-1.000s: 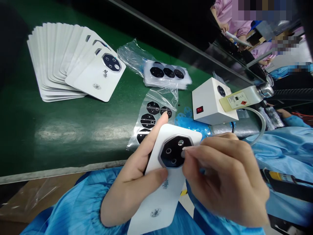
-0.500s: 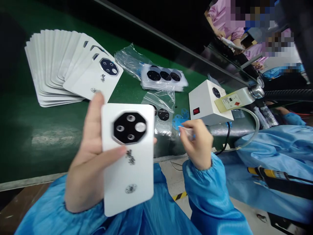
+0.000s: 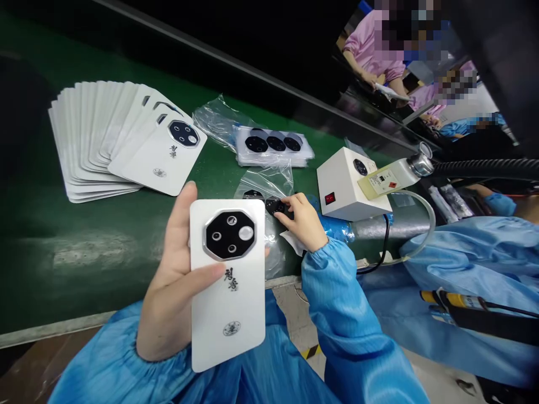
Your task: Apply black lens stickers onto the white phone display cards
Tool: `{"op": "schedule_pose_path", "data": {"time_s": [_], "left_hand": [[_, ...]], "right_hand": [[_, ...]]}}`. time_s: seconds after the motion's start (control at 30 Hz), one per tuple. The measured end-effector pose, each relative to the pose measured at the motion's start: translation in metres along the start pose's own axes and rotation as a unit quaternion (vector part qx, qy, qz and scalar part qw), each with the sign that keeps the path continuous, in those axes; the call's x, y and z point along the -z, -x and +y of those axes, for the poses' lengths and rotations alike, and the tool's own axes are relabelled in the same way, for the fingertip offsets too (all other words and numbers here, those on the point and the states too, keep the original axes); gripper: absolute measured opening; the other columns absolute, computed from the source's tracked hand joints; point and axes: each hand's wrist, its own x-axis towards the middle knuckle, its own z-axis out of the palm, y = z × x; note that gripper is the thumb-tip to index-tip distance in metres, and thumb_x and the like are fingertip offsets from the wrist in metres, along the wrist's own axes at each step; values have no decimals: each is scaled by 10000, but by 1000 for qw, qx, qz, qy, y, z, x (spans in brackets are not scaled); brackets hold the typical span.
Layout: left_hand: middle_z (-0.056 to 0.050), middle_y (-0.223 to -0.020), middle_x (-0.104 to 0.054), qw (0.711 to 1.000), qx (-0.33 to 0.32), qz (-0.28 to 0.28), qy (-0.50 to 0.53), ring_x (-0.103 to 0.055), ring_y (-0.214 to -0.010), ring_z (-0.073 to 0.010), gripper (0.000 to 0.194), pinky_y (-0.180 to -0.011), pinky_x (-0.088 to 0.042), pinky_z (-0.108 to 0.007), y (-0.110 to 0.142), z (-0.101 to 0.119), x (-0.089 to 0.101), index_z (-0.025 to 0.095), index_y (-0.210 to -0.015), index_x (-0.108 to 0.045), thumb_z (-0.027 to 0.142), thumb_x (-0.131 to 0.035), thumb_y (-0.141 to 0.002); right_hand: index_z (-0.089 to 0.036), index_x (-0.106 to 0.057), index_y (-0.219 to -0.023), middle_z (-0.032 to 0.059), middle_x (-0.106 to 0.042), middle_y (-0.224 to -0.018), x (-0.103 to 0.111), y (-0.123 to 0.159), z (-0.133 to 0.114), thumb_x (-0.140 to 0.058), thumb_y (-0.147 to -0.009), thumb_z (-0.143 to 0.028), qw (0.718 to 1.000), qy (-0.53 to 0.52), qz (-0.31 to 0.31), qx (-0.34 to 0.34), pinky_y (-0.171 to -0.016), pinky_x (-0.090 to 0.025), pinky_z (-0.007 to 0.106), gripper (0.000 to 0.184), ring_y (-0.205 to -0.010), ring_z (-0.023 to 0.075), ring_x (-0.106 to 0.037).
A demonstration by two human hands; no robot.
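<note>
My left hand (image 3: 174, 286) grips a white phone back cover (image 3: 227, 303), its thumb lying across the front below the black octagonal camera plate (image 3: 231, 234). The cover is upright and faces me, with black lettering and a round emblem. My right hand (image 3: 306, 220) reaches down to the bench, thumb and forefinger closed on the edge of a black octagonal lens cover (image 3: 275, 206) on clear plastic film. Beneath that palm a crumpled white wipe (image 3: 293, 243) shows; whether the hand holds it I cannot tell. A second lens cover (image 3: 252, 194) lies beside, partly hidden.
Fanned white phone covers (image 3: 96, 134) lie at the left of the green bench (image 3: 101, 247). Clear sheets with black lens covers (image 3: 273, 160) are stacked behind my hands. To the right stand a white box with a red switch (image 3: 351, 188) and a bottle (image 3: 389, 178). Co-workers sit beyond.
My right hand has moved left and up from beside the blue film to the black lens cover. My left hand still holds the phone cover, shifted slightly to the right in view.
</note>
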Motion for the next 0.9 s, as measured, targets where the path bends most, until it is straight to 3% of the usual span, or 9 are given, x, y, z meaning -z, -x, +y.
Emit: {"op": "schedule_pose_path", "data": {"time_s": [0.17,0.6,0.77,0.9], "left_hand": [[63,-1085,-651,999,35,15,0,-688,-875,-254,764,-677,-599,-382,2,7,-11,546,-1323,-244,-39,-333,-840],[57,-1095,-638,998,49,31,14,-682,-887,-273,728,-662,-600,-398,0,4,-11,554,-1312,-256,-7,-361,-860],[56,-1122,-641,998,49,-31,37,-665,-937,-305,723,-723,-578,-463,1,-1,-3,575,-1304,-247,13,-370,-866],[51,-1155,-636,987,33,-138,75,-656,-971,-301,762,-757,-566,-473,4,-11,-2,584,-1316,-206,41,-458,-844]], "right_hand": [[-149,-538,-1023,74,-512,-974,1,-1,3,-665,-754,-330,1000,-17,-15,-9,-805,-493,357,348,-862,188,-555],[-178,-419,-1248,110,-415,-1142,9,-8,4,-714,-687,-394,995,-29,-91,-15,-811,-528,396,669,-967,225,-551],[-172,-411,-1249,111,-406,-1155,11,-8,3,-703,-697,-389,995,-34,-92,-13,-835,-513,394,661,-936,219,-549],[-167,-472,-1151,95,-388,-1105,11,-5,5,-629,-763,-297,996,-48,-76,-20,-876,-479,387,438,-869,176,-534]]}}
